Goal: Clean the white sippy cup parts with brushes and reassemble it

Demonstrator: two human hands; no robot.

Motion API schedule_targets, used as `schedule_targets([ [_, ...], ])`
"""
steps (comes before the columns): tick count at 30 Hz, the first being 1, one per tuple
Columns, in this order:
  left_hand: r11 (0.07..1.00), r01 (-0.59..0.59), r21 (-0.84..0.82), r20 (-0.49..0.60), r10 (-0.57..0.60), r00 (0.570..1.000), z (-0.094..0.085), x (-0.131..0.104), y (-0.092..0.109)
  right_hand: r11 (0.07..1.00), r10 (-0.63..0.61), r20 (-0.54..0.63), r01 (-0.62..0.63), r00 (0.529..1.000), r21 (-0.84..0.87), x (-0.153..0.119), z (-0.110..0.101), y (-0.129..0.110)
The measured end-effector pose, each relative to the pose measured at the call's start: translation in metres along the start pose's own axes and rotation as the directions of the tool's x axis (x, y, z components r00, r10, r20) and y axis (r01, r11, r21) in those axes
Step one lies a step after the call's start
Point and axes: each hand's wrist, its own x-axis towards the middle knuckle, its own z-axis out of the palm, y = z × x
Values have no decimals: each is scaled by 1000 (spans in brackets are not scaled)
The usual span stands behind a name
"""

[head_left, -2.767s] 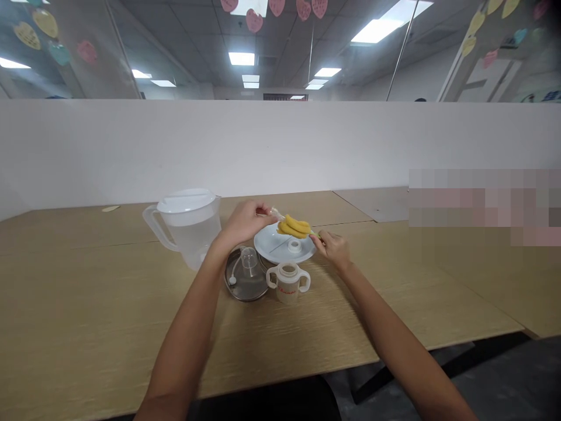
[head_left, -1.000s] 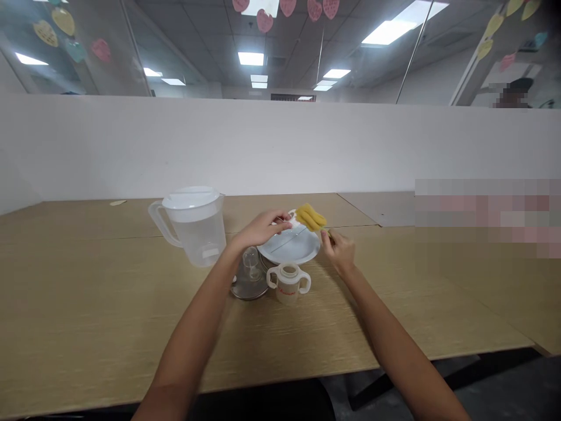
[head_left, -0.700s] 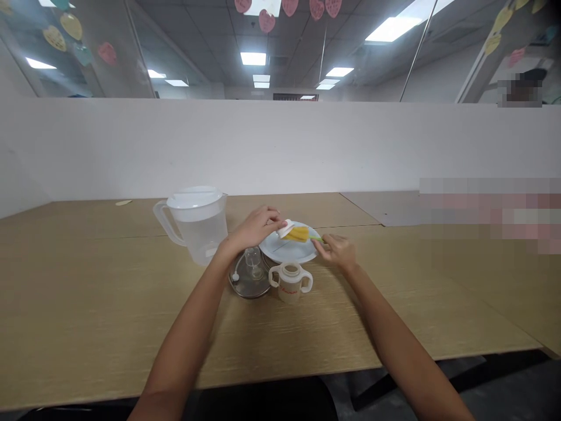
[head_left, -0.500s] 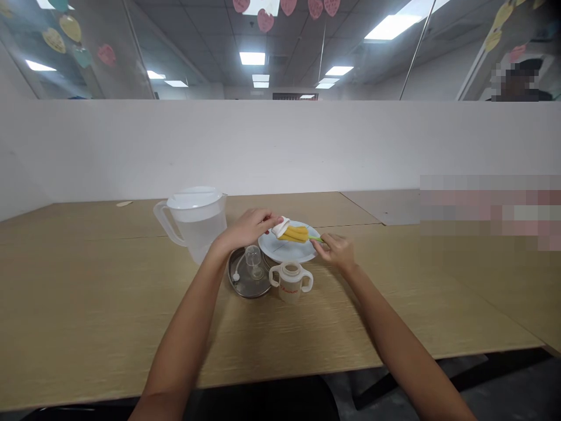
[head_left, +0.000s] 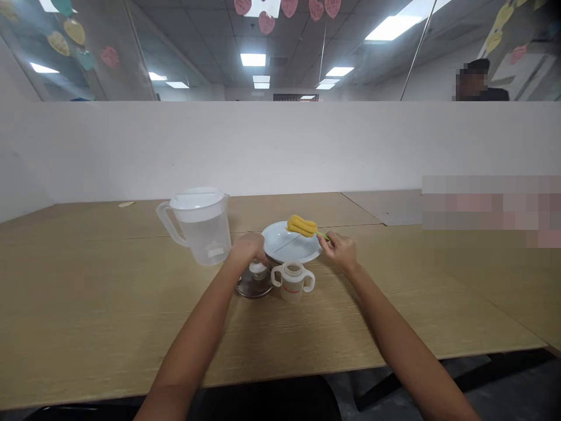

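My right hand point(head_left: 340, 250) is closed on the green handle of a yellow sponge bottle brush point(head_left: 302, 225), held over the far part of a white plate point(head_left: 291, 248). My left hand point(head_left: 250, 250) reaches down over a round steel tray point(head_left: 254, 289), its fingers bent and partly hidden. A small white cap point(head_left: 258, 267) shows at those fingertips; the grip on it is partly covered. Between my hands, nearer me, stands a two-handled sippy cup point(head_left: 291, 286) with red lettering and an open top. The clear dome cover on the tray is now hidden by my hand.
A lidded clear pitcher point(head_left: 201, 234) with water stands left of my left hand. A small flat pale piece point(head_left: 127, 204) lies at the table's far left. Behind the table point(head_left: 109, 327) runs a white wall. A person point(head_left: 475, 82) is beyond the glass at the right.
My left hand has moved from the brush tip down and left to the tray, taking the white cap off the sponge. My right hand keeps the brush, its sponge now bare and slightly raised.
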Motion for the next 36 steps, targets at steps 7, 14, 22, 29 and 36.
schedule_targets([
  [7, 1000, 9, 29, -38, -8, 999, 10, 6, 6, 1000, 25, 13, -25, 1000, 15, 0, 0, 1],
  [14, 895, -435, -97, -143, 420, 896, -11, -50, 32, 990, 140, 47, -139, 989, -16, 3, 3, 6],
  [22, 865, -499, 54, -87, 502, 860, 14, -43, 61, 966, 256, 76, -253, 964, -44, 3, 7, 8],
  [29, 670, -615, -415, -380, 487, 787, -26, -41, 17, 780, 441, 191, -480, 877, 401, 49, -17, 0],
  [36, 457, -633, -625, -627, 188, 756, -30, -14, -18, 766, 7, 538, -350, 843, 540, 124, -93, -48],
])
